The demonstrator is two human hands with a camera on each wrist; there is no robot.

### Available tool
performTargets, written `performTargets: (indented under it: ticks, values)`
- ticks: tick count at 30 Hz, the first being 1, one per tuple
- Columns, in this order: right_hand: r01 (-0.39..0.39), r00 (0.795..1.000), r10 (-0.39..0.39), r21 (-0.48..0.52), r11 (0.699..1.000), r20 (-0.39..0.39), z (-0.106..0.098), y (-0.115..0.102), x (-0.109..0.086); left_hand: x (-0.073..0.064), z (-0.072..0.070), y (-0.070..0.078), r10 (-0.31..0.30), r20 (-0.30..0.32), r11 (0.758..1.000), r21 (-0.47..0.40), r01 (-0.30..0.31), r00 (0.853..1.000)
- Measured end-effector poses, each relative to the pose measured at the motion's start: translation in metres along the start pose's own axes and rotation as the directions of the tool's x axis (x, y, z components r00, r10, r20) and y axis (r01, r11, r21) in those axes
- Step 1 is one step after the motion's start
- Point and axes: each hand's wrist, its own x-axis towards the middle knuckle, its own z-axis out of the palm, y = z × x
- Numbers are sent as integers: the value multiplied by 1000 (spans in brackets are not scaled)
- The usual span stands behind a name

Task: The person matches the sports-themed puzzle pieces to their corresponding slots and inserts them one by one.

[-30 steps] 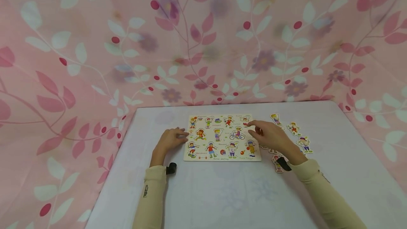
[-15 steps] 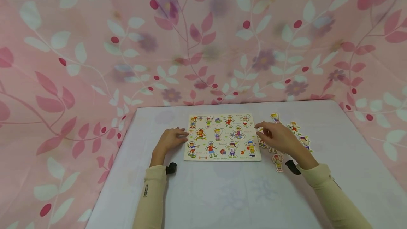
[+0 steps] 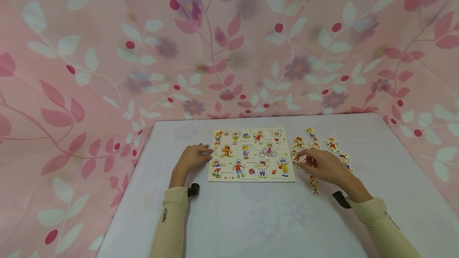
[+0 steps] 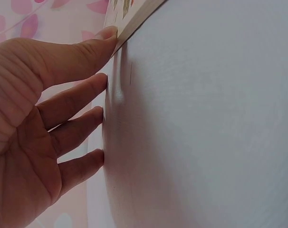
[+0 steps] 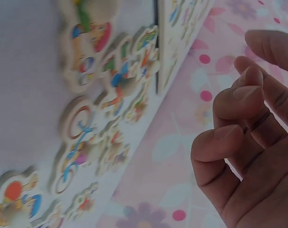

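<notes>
A cream puzzle board (image 3: 229,166) printed with sports figures lies flat on the table. My left hand (image 3: 193,159) rests at its left edge. In the left wrist view, the thumb (image 4: 94,50) touches the board's edge, while the other fingers are spread, their tips close to the white cloth. My right hand (image 3: 328,167) is over the loose puzzle pieces to the right of the board, partly hiding them. In the right wrist view its fingers (image 5: 220,142) curl loosely around nothing. A bicycle piece (image 5: 75,147) with a knob shows beside other knobbed pieces in that view.
Around the right hand lie a hockey piece (image 3: 310,134), a runner piece (image 3: 298,143), a football piece (image 3: 332,145) and a baseball piece (image 3: 345,161). Closer to the person lies another figure piece (image 3: 314,185). A pink floral curtain (image 3: 229,51) stands behind the table.
My right hand has drawn back from the board's upper right corner, rightward and toward the person, over the loose pieces, uncovering the tennis figure and several pieces. The left hand has stayed in place.
</notes>
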Motion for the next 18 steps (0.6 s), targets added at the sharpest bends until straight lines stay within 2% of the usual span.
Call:
performTargets:
  ticks: [6,13,18]
  values:
    - [-48,996,47,17,999,71,1,11,-14,0,0,0,2,1,1000,1,-2,1000]
    - [-94,980,88,25,995,180,6,20,-24,0,0,0,1,1,1000,7,-1,1000]
    - [-114,972,106,28,993,208,9,22,-31,1,1,0,-4,2,1000,6,4,1000]
